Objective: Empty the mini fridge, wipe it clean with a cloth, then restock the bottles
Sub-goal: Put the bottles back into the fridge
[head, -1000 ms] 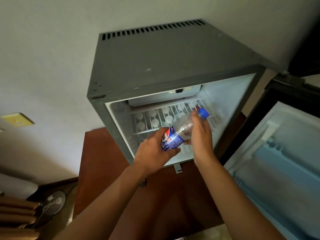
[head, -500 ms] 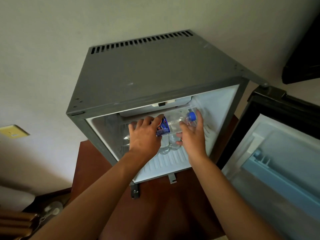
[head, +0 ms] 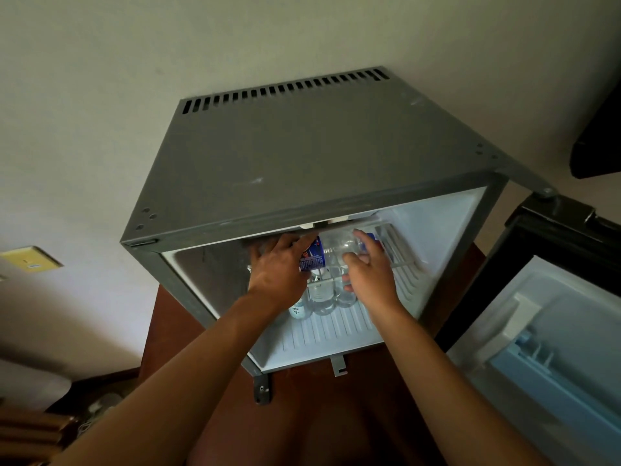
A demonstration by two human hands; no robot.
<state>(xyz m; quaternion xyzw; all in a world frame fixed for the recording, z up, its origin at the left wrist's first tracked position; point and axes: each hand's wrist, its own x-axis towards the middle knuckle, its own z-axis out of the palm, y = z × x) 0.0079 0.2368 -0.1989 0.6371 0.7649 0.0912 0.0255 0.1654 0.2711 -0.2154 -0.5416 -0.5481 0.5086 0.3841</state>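
Restocking. Bottle (head: 331, 252) lies sideways on wire shelf (head: 400, 260), upper fridge (head: 302, 156) interior. Left hand (head: 279, 270) fingers grasp label end; right hand (head: 368, 269) fingers curl over neck end, likely steadying against roll. Other bottles (head: 322, 297) upright beneath.

Plain pale wall (head: 100, 95); yellow wall plate (head: 32, 263); reddish-brown wooden cabinet (head: 161, 331).

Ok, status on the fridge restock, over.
Left hand and right hand both on the blue-label bottle, laid sideways on the wire shelf. Clear bottles stand below. Door open, nothing blocking.
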